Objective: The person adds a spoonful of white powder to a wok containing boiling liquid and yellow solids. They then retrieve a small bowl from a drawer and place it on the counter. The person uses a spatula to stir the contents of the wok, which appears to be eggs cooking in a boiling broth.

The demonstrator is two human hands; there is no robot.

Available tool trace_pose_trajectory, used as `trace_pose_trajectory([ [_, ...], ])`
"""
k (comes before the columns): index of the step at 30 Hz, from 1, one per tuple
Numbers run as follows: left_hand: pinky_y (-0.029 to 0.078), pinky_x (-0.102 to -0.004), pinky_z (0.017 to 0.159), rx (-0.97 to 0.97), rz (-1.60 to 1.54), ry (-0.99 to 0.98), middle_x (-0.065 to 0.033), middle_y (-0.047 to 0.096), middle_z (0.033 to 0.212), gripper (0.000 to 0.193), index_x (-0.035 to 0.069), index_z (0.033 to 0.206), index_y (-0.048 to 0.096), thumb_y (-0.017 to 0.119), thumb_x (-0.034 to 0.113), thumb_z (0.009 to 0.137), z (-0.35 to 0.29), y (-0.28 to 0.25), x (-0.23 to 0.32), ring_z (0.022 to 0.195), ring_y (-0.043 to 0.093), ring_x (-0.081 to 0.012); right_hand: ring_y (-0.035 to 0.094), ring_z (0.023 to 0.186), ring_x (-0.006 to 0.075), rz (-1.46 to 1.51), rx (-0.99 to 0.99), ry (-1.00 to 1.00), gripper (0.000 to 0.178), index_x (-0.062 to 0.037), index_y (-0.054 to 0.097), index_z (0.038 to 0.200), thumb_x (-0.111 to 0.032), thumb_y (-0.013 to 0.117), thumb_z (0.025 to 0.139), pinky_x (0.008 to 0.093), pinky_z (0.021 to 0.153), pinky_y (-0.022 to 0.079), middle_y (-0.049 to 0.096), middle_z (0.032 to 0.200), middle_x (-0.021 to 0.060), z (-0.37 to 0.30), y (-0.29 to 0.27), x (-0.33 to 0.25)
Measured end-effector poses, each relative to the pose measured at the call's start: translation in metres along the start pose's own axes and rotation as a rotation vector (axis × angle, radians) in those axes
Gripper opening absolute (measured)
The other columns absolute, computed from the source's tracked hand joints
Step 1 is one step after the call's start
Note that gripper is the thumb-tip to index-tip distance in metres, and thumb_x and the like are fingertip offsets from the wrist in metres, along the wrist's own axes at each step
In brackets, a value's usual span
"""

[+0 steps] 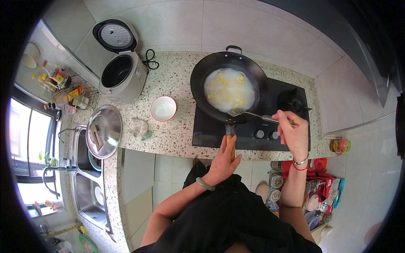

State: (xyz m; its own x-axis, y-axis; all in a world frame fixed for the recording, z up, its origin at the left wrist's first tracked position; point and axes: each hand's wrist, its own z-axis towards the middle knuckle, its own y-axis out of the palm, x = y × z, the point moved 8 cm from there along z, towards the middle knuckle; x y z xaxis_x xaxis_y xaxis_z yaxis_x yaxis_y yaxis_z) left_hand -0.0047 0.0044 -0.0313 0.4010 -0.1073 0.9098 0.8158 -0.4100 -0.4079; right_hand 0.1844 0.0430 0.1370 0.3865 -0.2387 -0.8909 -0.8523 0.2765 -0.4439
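A black wok (201,92) sits on the left side of the stove, with whitish, cloudy liquid (219,99) and yellow pieces (238,79) in it. My left hand (222,164) is closed around the wok's wooden handle (230,139), in front of the pan. Pinched in the fingers of my right hand (292,131) is the long handle of a metal spatula (259,115). Its slotted head dips into the liquid at the near side of the wok. What exactly the yellow pieces are, I cannot tell.
A white bowl (163,109) stands left of the wok. Farther left are a rice cooker (126,82) with its lid raised and a metal pot lid (110,126) beside the sink (86,194). The stove's second burner (292,101) lies right of the wok, under the range hood (350,38).
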Motion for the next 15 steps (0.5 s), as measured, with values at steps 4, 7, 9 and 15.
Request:
trace_pose_trajectory([
  [4, 0.050, -0.0463, 0.091, -0.023, -0.009, -0.032, -0.0296, 0.021, 0.155, 0.072, 0.017, 0.153, 0.025, 0.064, 0.028, 0.092, 0.000, -0.001, 0.001, 0.119, 0.051, -0.0511, 0.044, 0.041, 0.0031, 0.113, -0.038, 0.027, 0.027, -0.0008, 0.072, 0.090, -0.024, 0.061, 0.098, 0.0211, 0.038, 0.032, 0.054, 0.054, -0.0007, 0.004, 0.014, 0.008],
  [7, 0.050, -0.0466, 0.091, -0.021, -0.003, -0.035, -0.0297, 0.022, 0.155, 0.072, 0.016, 0.152, 0.026, 0.064, 0.028, 0.092, 0.000, 0.000, 0.001, 0.120, 0.051, -0.0508, 0.044, 0.040, 0.0034, 0.138, -0.059, 0.009, 0.027, -0.0007, 0.071, 0.090, -0.024, 0.061, 0.098, 0.0208, 0.038, 0.032, 0.054, 0.055, -0.0006, 0.006, 0.024, 0.009],
  [9, 0.050, -0.0466, 0.092, -0.019, 0.001, -0.037, -0.0296, 0.022, 0.155, 0.072, 0.016, 0.152, 0.026, 0.064, 0.028, 0.092, 0.000, 0.000, 0.001, 0.120, 0.051, -0.0505, 0.044, 0.040, 0.0036, 0.153, -0.061, 0.021, 0.027, -0.0008, 0.071, 0.090, -0.025, 0.061, 0.098, 0.0211, 0.037, 0.032, 0.054, 0.055, -0.0004, 0.009, 0.029, 0.012],
  [15, 0.053, -0.0486, 0.085, 0.019, 0.035, 0.015, -0.0306, 0.021, 0.155, 0.073, 0.017, 0.153, 0.025, 0.062, 0.029, 0.091, 0.000, 0.000, 0.000, 0.110, 0.056, -0.0508, 0.045, 0.039, 0.0041, 0.205, -0.068, 0.015, 0.030, -0.0009, 0.072, 0.093, -0.028, 0.060, 0.099, 0.0209, 0.037, 0.032, 0.055, 0.055, -0.0001, 0.019, 0.045, 0.017],
])
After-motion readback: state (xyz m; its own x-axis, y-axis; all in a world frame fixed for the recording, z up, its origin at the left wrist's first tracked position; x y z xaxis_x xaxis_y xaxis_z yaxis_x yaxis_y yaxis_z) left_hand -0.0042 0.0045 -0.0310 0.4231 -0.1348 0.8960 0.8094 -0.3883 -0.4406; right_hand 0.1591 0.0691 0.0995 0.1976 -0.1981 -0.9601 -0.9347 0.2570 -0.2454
